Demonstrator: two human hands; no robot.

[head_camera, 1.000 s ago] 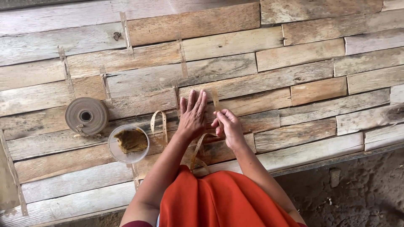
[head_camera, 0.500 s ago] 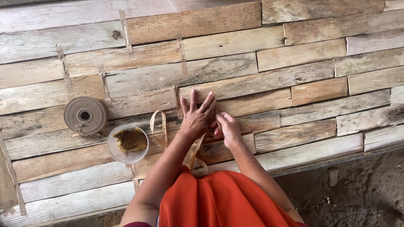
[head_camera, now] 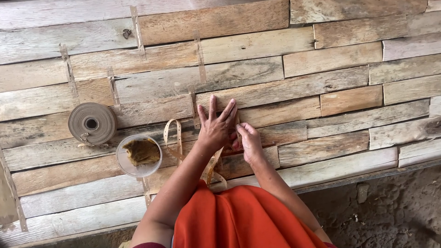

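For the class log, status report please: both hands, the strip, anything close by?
Left hand flat, fingers spread, pressing tape strip on veneer sheets. Right hand alongside, fingertips down. Tape roll and glue bowl off left.

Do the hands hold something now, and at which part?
Neither lifts anything. The left hand lies flat on the wooden sheets; the right hand touches a thin paper strip, grip unclear.

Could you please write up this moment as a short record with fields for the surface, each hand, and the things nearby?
surface: sheet of joined wood veneer pieces, taped at the seams
left hand: left hand flat, fingers spread, pressing on a seam
right hand: right hand beside it, fingertips down on the tape strip
tape strip: loose perforated length looping back towards the person
tape roll: tape roll lying flat, left of the hands
bowl: clear bowl holding a brown wad
clothing: orange garment
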